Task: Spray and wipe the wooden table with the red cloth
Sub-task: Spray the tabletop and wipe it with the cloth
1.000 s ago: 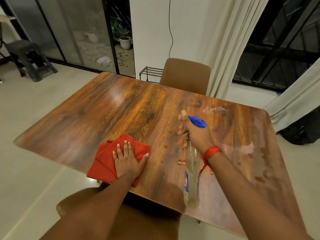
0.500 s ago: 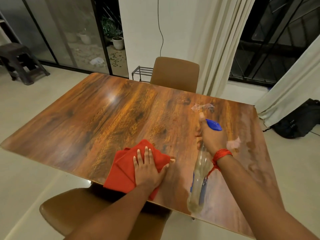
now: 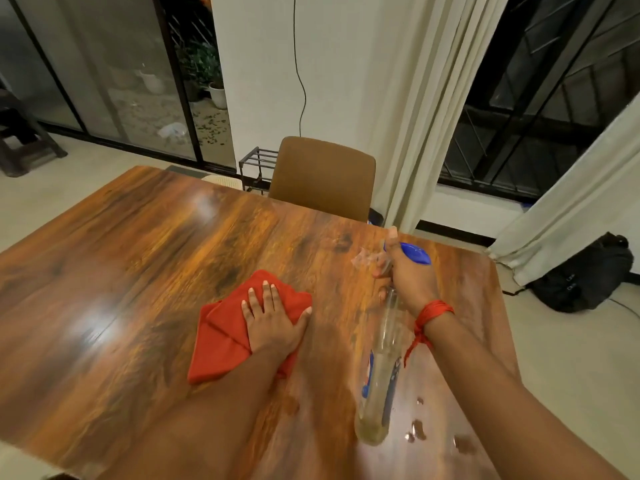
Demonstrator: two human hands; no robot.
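The glossy wooden table (image 3: 131, 258) fills the lower view. A folded red cloth (image 3: 221, 334) lies flat near its middle. My left hand (image 3: 273, 323) presses palm down on the cloth's right part, fingers spread. My right hand (image 3: 408, 275), with a red thread at the wrist, grips the neck of a clear spray bottle (image 3: 379, 386) with a blue trigger head (image 3: 415, 254). The bottle hangs tilted above the table's right side, nozzle pointing toward the far edge. Wet drops (image 3: 417, 429) sit on the wood near the bottle's base.
A brown chair (image 3: 322, 176) stands at the table's far edge with a small metal rack (image 3: 258, 164) to its left. Curtains (image 3: 415, 116) hang at the back right. A black bag (image 3: 585, 275) lies on the floor to the right. Glass doors lie at the back left.
My left hand slid the cloth to the right and farther across the table. My right hand carried the bottle toward the far right corner. The camera moved in closer.
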